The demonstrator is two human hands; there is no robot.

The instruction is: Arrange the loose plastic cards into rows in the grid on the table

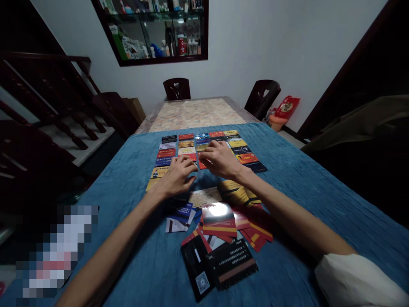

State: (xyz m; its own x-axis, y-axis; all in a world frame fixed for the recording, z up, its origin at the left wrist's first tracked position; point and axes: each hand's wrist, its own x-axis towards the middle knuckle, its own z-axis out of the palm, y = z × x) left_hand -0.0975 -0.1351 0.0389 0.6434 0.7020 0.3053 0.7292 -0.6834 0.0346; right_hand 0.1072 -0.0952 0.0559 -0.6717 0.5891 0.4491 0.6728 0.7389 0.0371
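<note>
Over the rows of cards on the blue cloth, my left hand (pixel 179 175) is bent with its thumb apart from the fingers, and nothing shows in it. My right hand (pixel 220 158) has thumb and fingertips drawn together at the edge of a red card (pixel 203 164) in the middle column. Overlapping columns of cards lie ahead, among them a dark blue card (pixel 257 166) at right and a yellow card (pixel 153 185) at left. Closer to me is a loose pile: a shiny red card (pixel 218 213), black cards (pixel 231 263), blue cards (pixel 179 212) and yellow cards (pixel 234 192).
The blue cloth (pixel 128 264) covers the near part of the table; a patterned top (pixel 198 111) shows beyond. Dark chairs (pixel 262 96) stand around it. A railing (pixel 47 91) is at left, a glass-shelved wall niche (pixel 159 34) behind. A pixelated patch hides something at lower left.
</note>
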